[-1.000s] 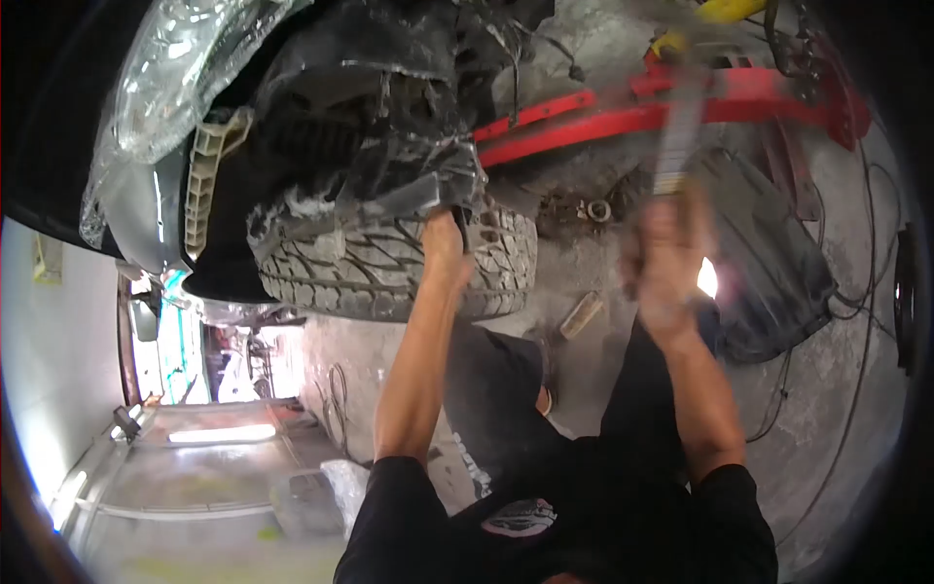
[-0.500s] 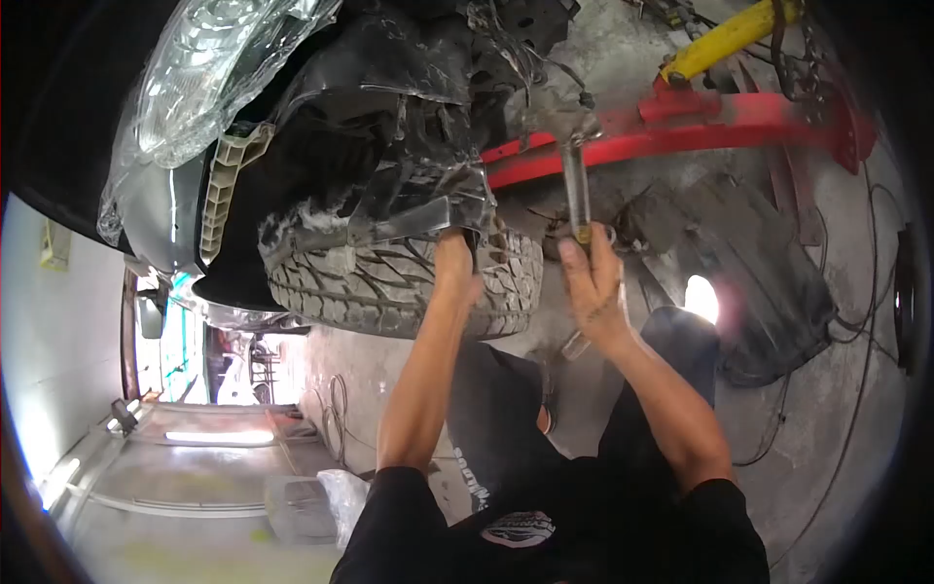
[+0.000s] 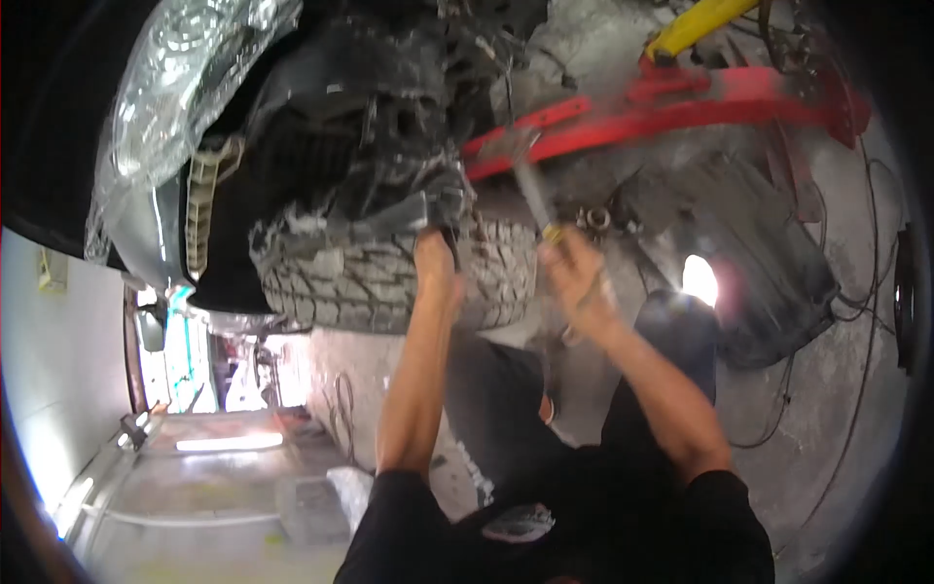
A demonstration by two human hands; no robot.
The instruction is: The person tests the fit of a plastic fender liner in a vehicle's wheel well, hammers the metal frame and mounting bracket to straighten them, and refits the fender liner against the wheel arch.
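Observation:
In the head view, my right hand [image 3: 574, 277] is closed round the handle of a hammer [image 3: 534, 190]. The metal shaft slants up and left, and its head is blurred by motion in front of a red steel beam. My left hand [image 3: 435, 263] is closed in front of the tyre [image 3: 355, 277], its fingers at the lower edge of a crumpled grey-black piece [image 3: 413, 211]. What the fingers grip is hidden there. Above the tyre lies the exposed dark wheel-arch area [image 3: 341, 97] of a vehicle.
The red beam [image 3: 671, 117] with a yellow cylinder [image 3: 700, 27] crosses at the upper right. A dark plastic panel [image 3: 739, 258] lies on the floor at right, near cables. A plastic-wrapped headlight [image 3: 180, 88] is at upper left. A bright lamp [image 3: 700, 282] shines beside my knee.
My right hand has moved slightly left and down, and the hammer has tilted to the left, its head lower. My left hand stays at the grey-black piece; the whole view has shifted slightly.

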